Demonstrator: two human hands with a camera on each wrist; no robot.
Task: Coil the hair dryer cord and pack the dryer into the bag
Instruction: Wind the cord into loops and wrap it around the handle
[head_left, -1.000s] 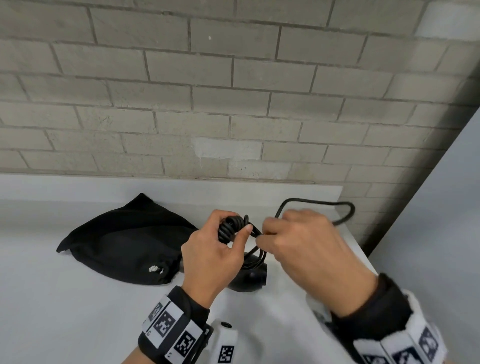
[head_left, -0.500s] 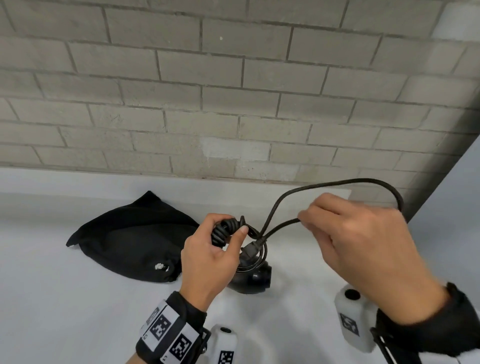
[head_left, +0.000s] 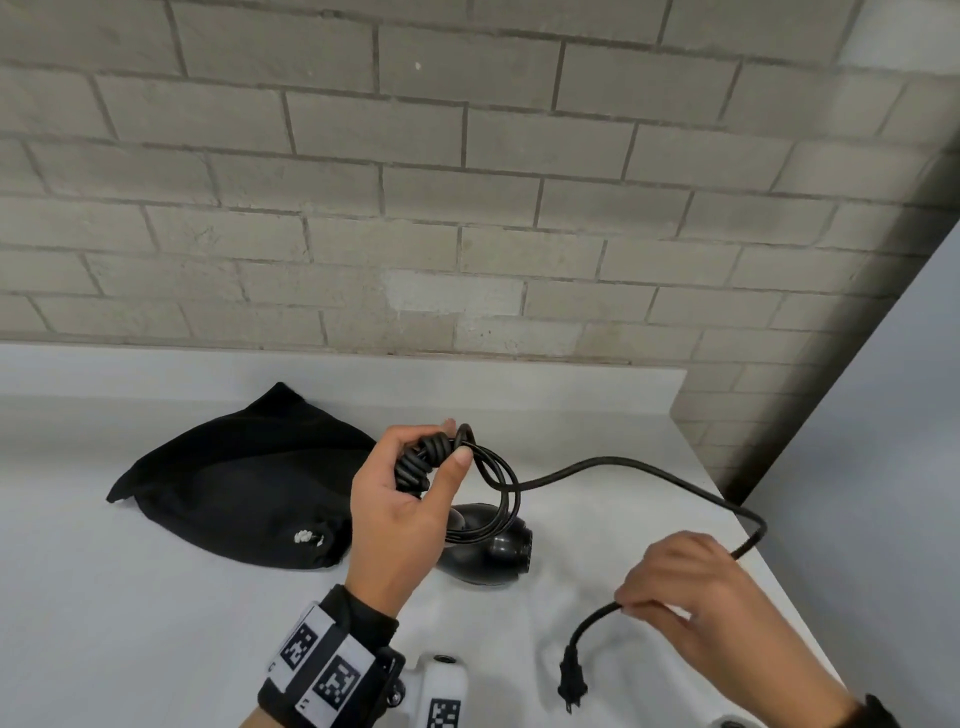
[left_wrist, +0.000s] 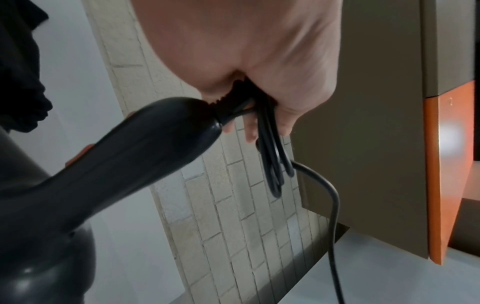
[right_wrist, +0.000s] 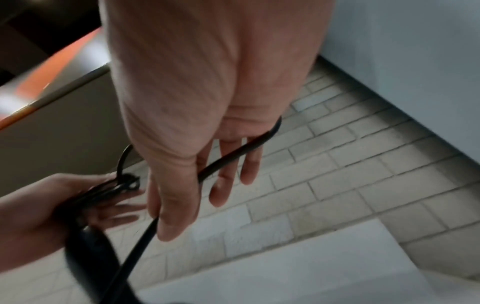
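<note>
A black drawstring bag (head_left: 244, 488) lies slumped on the white bench (head_left: 104, 597) at about 9 o'clock from the left hand (head_left: 402, 512), its mouth facing the hair dryer (head_left: 485, 558), which sits just beside it on the bench, behind the left hand. That hand curls its fingers and thumb around a bundle of cord loops (head_left: 421, 460) held above the dryer, with several loops hanging at its 3 o'clock side. From the bundle the loose cord (head_left: 623, 464) arcs out toward 3 o'clock, bends near the bench's right edge and runs back into the right hand (head_left: 696, 597), which pinches it between thumb and fingertips a short way from the plug (head_left: 572, 680); the plug dangles free at the hand's 7 o'clock.

The coiling looks close to done, with one long stretch left to gather. The risk lies in that slack: a pull from the right hand could drag loops out of the left hand's hold, and the swinging plug could strike the bench or snag the loops. The bag's mouth lies flat and may resist the dryer.
</note>
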